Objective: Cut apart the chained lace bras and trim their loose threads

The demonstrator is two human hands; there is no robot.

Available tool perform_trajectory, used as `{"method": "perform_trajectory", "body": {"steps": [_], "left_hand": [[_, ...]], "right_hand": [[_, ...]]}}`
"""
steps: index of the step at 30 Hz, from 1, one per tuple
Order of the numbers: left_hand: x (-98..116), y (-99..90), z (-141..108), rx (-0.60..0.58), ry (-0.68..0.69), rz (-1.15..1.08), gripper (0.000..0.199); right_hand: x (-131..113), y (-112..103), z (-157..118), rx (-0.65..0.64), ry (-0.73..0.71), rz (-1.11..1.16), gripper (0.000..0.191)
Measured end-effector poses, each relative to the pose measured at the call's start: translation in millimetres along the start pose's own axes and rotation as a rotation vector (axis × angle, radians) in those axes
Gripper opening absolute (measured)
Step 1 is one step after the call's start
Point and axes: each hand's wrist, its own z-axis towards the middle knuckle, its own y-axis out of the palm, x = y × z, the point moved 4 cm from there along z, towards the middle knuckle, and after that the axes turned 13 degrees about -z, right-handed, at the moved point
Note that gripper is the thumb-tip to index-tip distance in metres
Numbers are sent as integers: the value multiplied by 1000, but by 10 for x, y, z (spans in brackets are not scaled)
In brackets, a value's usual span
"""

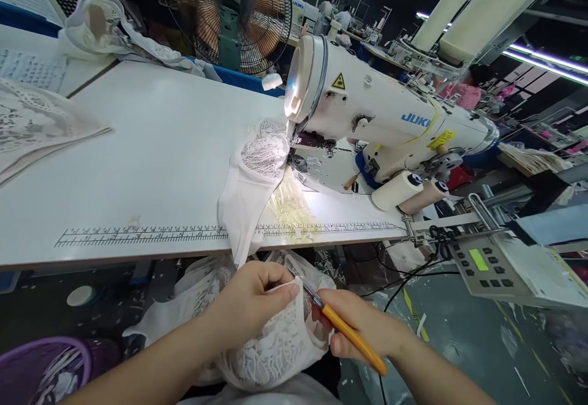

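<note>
My left hand [252, 301] pinches the edge of a white lace bra [275, 350] between thumb and fingers, above my lap. In my right hand [362, 322] is an orange-handled tool [351, 337] with a narrow metal end. That metal end points up and left, close to the pinched edge; whether it touches the fabric I cannot tell. Another white lace piece [257, 172] lies on the table at the needle area of the sewing machine [367, 98], and its lower part hangs over the front edge just above my left hand.
A printed ruler [151, 233] runs along the front of the white table [174, 147]. Thread cones [397, 190] lie right of the machine, near a control panel [482, 264]. A fan [229, 13] stands behind. Lace pieces [37, 123] lie left; a purple bin [82, 356] stands below.
</note>
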Motion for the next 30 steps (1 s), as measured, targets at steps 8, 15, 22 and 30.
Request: {"method": "perform_trajectory", "body": {"steps": [8,15,22,30], "left_hand": [[52,-41,9,47,-29,1,27],[19,-42,20,-5,-20,-8,28],[36,-54,3,-6,-17,-6,28],[25,-79,-62,40,-8,7,26]], "right_hand": [[-47,-25,5,17,91,-69,51],[-39,-7,-38,19,108,-23,45],[17,97,-13,61,159,89,38],[38,-48,-33,358,143,80,44]]}}
